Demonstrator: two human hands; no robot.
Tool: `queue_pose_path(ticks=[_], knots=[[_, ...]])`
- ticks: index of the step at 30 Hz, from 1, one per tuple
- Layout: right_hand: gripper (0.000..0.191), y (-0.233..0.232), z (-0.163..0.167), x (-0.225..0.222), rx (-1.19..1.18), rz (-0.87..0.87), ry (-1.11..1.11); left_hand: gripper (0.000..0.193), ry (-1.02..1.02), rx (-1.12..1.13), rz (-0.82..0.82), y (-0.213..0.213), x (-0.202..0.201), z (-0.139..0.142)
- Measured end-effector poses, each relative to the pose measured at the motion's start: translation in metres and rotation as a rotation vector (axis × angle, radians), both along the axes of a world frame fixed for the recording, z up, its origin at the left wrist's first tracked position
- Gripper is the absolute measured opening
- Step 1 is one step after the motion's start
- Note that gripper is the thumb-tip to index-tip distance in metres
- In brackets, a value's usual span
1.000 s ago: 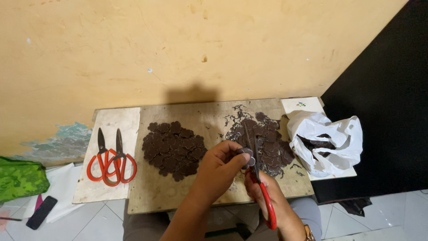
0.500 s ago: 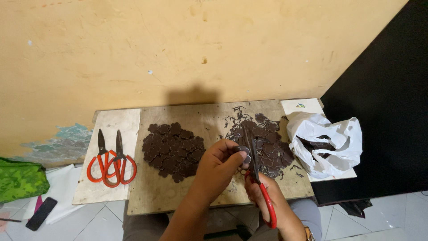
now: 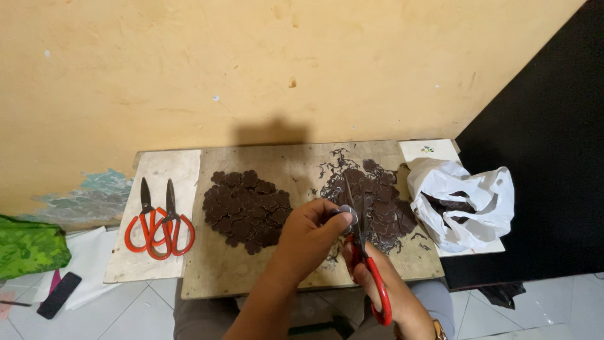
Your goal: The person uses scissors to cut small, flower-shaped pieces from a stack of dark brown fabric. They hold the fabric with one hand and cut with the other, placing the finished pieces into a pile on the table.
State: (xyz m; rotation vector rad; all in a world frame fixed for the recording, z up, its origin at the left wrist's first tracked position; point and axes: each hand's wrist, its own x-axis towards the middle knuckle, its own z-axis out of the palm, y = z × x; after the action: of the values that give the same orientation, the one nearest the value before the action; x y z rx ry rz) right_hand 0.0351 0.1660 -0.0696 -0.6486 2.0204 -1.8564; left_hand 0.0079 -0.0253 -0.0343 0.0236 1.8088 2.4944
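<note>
I am observing the left hand [image 3: 308, 236] pinching a small dark piece [image 3: 345, 213] over the board [image 3: 251, 277], presenting its edge to red-handled scissors [image 3: 365, 252] that the right hand [image 3: 377, 283] is gripping.

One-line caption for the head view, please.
Left hand holds a small dark piece against red-handled scissors in the right hand, above a wooden board.

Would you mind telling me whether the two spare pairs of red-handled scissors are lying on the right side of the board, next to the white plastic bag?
No, the spare scissors lie at the left end, far from the white plastic bag.
</note>
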Motion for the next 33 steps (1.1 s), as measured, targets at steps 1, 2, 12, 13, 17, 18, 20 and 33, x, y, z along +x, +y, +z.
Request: queue_pose_path(ticks=[1, 2, 12, 13, 17, 18, 20, 33], knots=[[0.054, 0.0, 0.0, 0.0, 0.01, 0.0, 0.013, 0.013, -0.001, 0.0, 0.002, 0.0, 0.001, 0.001], [0.054, 0.0, 0.001, 0.001, 0.02, 0.0, 0.025, 0.013, -0.014, -0.02, 0.012, -0.001, 0.002, 0.002], [0.05, -0.006, -0.001, 0.002, 0.028, -0.011, 0.019, 0.013, -0.047, -0.034, 0.063, -0.001, 0.008, 0.006], [0.051, -0.006, -0.001, 0.003, 0.032, -0.012, 0.053, 0.013, -0.06, -0.033, 0.07, -0.001, 0.009, 0.005], [0.054, -0.008, 0.0, 0.004, 0.022, -0.003, 0.123, 0.013, -0.053, -0.015, 0.084, 0.0, 0.011, 0.003], [0.055, -0.009, 0.0, 0.004, 0.014, 0.0, 0.124, 0.013, -0.038, -0.01, 0.087, 0.0, 0.011, 0.002], [0.055, -0.01, 0.0, 0.005, 0.014, -0.004, 0.11, 0.014, -0.026, 0.0, 0.091, 0.0, 0.012, 0.002], [0.049, -0.012, -0.004, 0.003, 0.029, -0.046, 0.022, 0.014, -0.062, 0.0, 0.121, 0.001, 0.011, 0.007]])
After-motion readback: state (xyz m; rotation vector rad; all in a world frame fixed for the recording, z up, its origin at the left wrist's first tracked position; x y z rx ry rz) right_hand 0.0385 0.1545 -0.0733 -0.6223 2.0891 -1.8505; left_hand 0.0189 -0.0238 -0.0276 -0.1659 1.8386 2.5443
